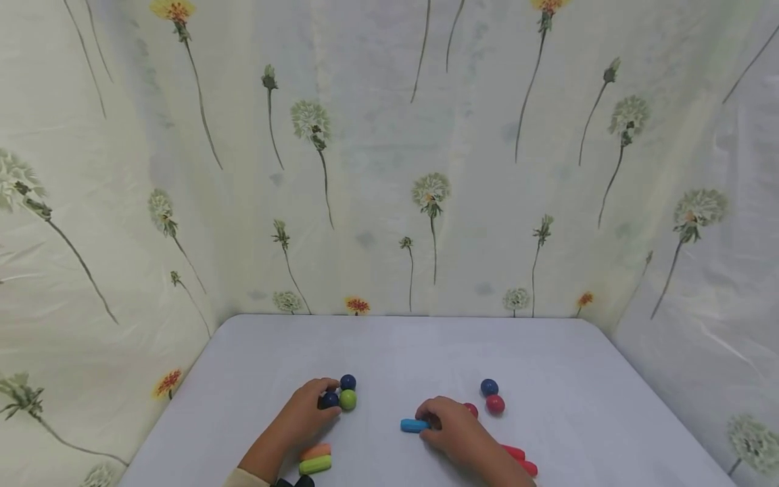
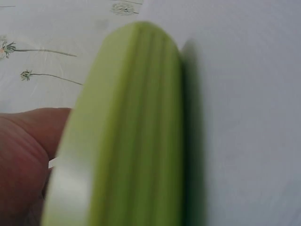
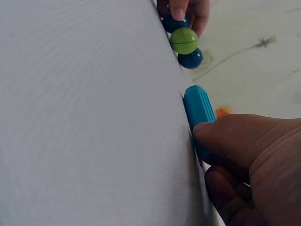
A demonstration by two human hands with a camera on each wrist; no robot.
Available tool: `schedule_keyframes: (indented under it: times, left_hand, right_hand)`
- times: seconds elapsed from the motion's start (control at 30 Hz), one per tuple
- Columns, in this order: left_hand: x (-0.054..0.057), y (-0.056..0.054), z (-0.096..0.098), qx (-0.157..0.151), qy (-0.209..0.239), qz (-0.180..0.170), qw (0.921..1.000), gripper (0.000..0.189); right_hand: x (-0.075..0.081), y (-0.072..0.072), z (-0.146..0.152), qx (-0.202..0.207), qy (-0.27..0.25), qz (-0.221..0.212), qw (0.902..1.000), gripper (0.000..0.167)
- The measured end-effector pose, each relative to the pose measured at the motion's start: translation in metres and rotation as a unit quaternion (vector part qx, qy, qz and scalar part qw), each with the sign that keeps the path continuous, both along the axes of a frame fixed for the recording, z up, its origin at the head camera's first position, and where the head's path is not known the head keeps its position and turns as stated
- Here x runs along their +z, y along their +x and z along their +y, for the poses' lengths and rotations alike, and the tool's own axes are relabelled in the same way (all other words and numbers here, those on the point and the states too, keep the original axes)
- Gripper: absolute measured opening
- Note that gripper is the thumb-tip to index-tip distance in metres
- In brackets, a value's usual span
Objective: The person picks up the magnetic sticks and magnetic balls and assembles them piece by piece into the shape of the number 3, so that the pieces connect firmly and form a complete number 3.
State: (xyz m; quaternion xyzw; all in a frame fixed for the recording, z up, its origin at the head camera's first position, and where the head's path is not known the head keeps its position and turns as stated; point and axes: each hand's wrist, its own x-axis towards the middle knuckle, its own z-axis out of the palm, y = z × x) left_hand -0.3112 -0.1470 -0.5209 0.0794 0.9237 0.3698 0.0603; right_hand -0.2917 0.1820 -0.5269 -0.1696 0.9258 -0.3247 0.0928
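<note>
My left hand (image 1: 304, 414) pinches a dark blue ball (image 1: 330, 400) between thumb and fingers at the left middle of the table. Against that ball sits a green ball (image 1: 347, 400), with another dark blue ball (image 1: 348, 382) just behind it. My right hand (image 1: 455, 431) grips one end of a short, ridged light-blue stick (image 1: 414, 425), which lies low along the tabletop, thumb on its side in the right wrist view. Partly hidden behind this hand is a red ball (image 1: 471, 410). A yellow-green ridged stick (image 2: 141, 132) looms close in the left wrist view.
An orange stick (image 1: 316, 451) lies by the yellow-green one, with black objects (image 1: 304, 481) at the bottom edge. Right of my right hand are a blue ball (image 1: 489, 387), a second red ball (image 1: 496, 405) and red sticks (image 1: 528, 467). Flowered cloth (image 1: 377, 169) surrounds the white table (image 1: 402, 345).
</note>
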Motion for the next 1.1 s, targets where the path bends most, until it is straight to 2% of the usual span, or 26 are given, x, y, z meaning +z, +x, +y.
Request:
schedule_keyframes:
  times: [0.37, 0.5, 0.7, 0.93, 1.1]
  left_hand:
    - [-0.002, -0.001, 0.003, 0.028, -0.011, -0.014, 0.9995, 0.033]
    - [-0.002, 0.002, 0.001, 0.035, -0.030, -0.008, 0.9989, 0.031]
    - [0.002, 0.004, -0.004, 0.049, -0.044, -0.023, 0.9975, 0.034]
    - [0.005, 0.006, -0.011, 0.019, -0.053, -0.009, 0.9984, 0.035]
    - [0.008, 0.011, -0.015, 0.006, -0.032, -0.015, 0.9994, 0.036]
  right_hand:
    - [-0.001, 0.000, 0.001, -0.008, -0.012, -0.007, 0.9999, 0.019]
    - [0.000, 0.000, 0.000, -0.009, -0.013, -0.014, 0.9998, 0.019]
    - [0.001, 0.000, 0.001, -0.009, -0.008, -0.005, 0.9999, 0.018]
    - [0.002, -0.001, 0.002, -0.013, -0.005, -0.006, 0.9999, 0.017]
    - [0.002, -0.001, 0.003, -0.012, -0.006, 0.001, 0.9999, 0.016]
